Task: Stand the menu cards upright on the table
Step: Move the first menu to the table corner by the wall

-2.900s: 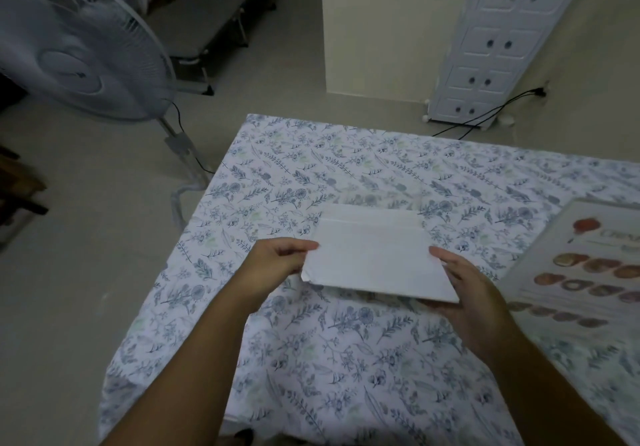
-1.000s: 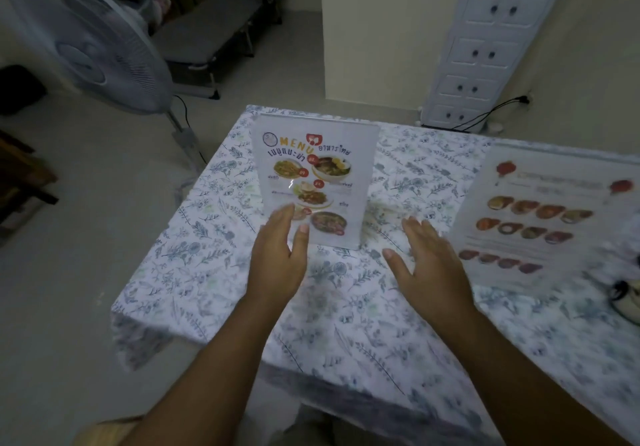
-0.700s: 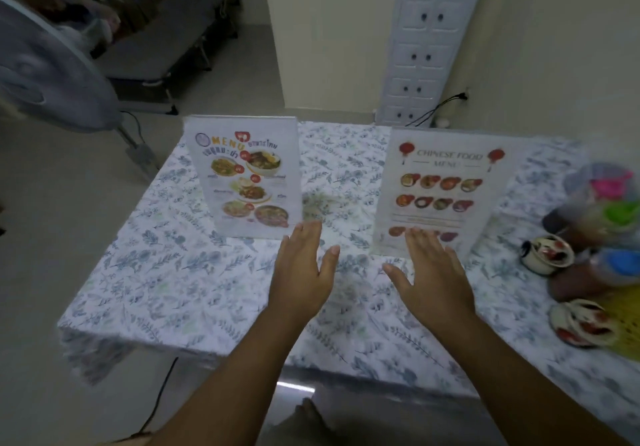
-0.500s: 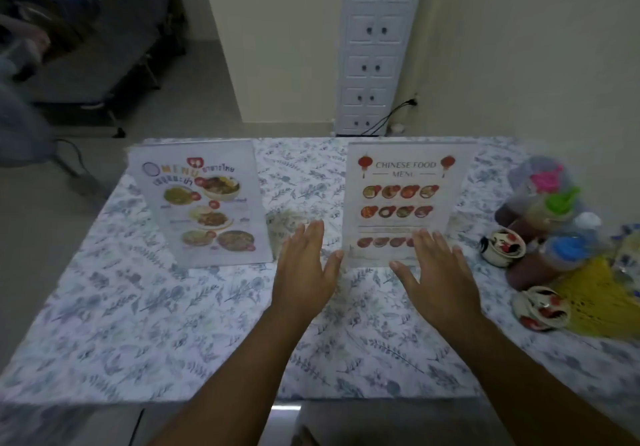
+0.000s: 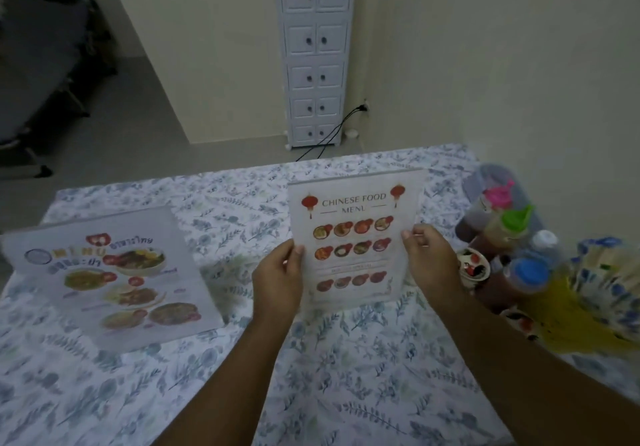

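Glossy Chinese menu card, clamped at its side edges by both hands, could tip into bottles crowding the surface's right edge.

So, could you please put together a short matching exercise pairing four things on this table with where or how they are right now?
Things:
1. Chinese food menu card with red lanterns
2. Thai food menu card with the colourful MENU heading
3. Sauce bottle with the blue cap
4. Floral blue-and-white tablecloth

States:
A. Covers the table
B. Held at its side edges by the left hand and right hand
C. Stands at the left, untouched
D. At the right, among other bottles

Pairs: 1-B, 2-C, 3-D, 4-A
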`<state>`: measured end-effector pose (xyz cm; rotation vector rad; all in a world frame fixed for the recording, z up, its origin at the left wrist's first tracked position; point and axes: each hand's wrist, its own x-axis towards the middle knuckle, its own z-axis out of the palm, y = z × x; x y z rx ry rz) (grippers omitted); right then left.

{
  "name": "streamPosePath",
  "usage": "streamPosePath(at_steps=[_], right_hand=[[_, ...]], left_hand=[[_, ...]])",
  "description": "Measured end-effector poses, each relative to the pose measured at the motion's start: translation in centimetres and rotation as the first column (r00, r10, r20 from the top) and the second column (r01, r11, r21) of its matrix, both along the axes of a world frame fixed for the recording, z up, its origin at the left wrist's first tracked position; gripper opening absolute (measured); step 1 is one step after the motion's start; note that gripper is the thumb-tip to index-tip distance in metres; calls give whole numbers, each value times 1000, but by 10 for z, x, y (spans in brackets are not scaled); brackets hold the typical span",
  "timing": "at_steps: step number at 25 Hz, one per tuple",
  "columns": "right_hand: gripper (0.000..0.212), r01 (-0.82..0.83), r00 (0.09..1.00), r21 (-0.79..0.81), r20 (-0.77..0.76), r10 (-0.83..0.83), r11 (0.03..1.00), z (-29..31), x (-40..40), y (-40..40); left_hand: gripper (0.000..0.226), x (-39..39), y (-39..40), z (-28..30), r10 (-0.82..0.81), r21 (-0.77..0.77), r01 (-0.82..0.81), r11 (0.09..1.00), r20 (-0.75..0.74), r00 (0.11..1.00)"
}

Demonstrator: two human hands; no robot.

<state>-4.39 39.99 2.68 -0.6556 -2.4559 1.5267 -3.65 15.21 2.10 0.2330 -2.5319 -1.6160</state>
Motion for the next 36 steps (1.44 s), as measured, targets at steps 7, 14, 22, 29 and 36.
streamPosePath(at_steps=[7,14,22,29,36], right_hand=[[15,43,982,-175,-175,-74,984,45,-157,66],[12,168,966,-231,-155,-207,958,32,-296,187],[26,222,967,-179,-85,-240,959,-28,-331,255],[24,129,988,36,-92,-125,991,-13,-317,249],[56,-192,981,249,57,183,949,45,-236,185]], left_hand=[[26,-141,76,46,56,118,-51,992,-39,998],[25,-276,197,26,18,260,-12,965,-21,1000],[31,-328,256,-20,-41,272,38,961,6,999],[27,-323,253,-14,-35,165,35,986,-1,999],[55,-249,211,39,-99,-114,101,988,29,995]])
